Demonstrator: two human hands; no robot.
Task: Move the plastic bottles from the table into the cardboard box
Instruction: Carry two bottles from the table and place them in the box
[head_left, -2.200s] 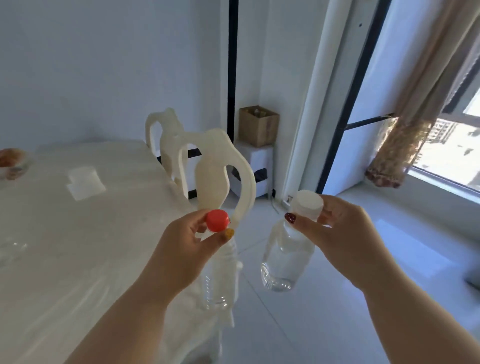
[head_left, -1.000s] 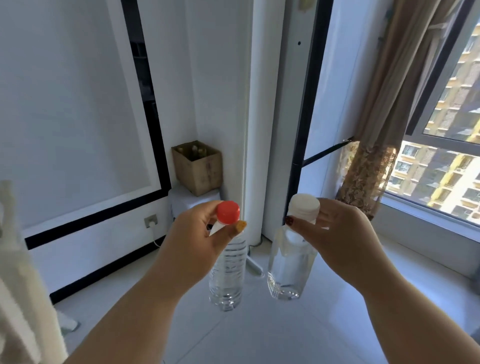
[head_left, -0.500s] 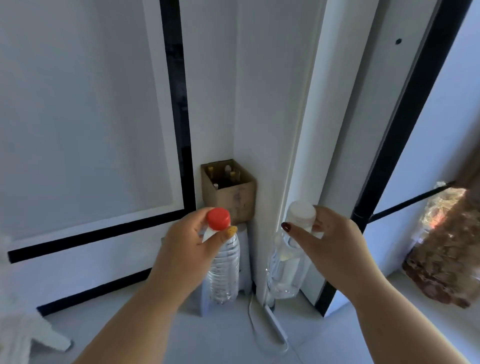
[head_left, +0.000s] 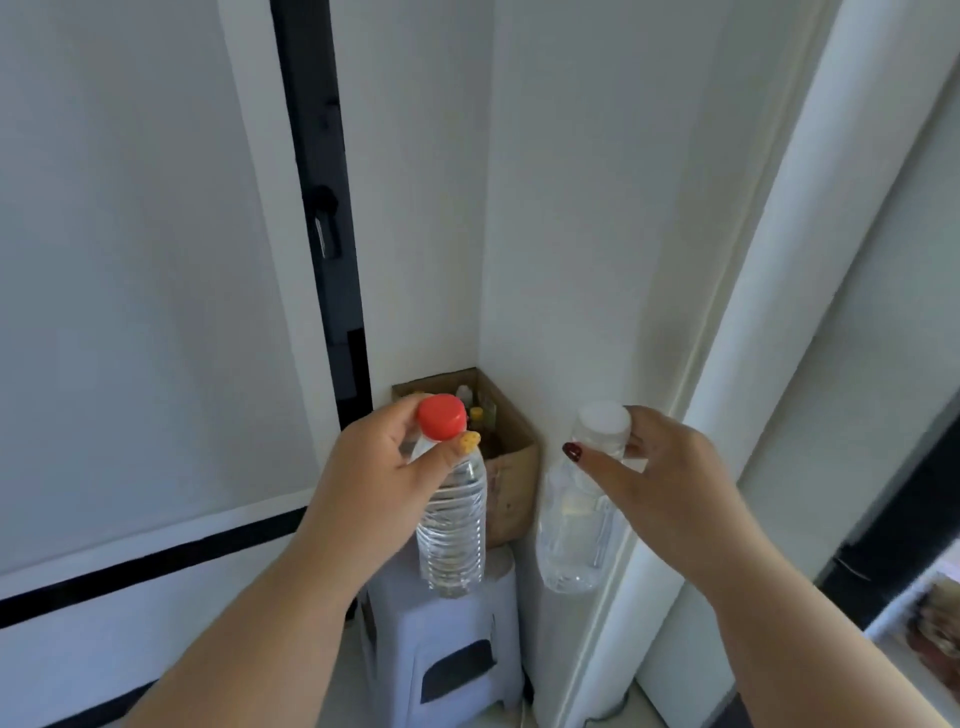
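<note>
Both hands carry a bottle by its neck, just under the cap, so each body hangs free below the fingers and can be lowered straight down into an opening. The left hand (head_left: 379, 467) pinches the red-capped bottle (head_left: 451, 525), a ribbed clear one, in the lower centre of the frame; the right hand (head_left: 660, 478) grips the white-capped bottle (head_left: 571, 535), smoother and wider, just right of centre. The cardboard box (head_left: 511, 483) sits behind them in the wall corner, on top of a pale plastic stool (head_left: 447, 649), open side up, likely placed there to be reached without stooping. The left hand and its bottle cover much of the box front; a few bottle tops show inside, though their number is unclear. The counter is out of view
</note>
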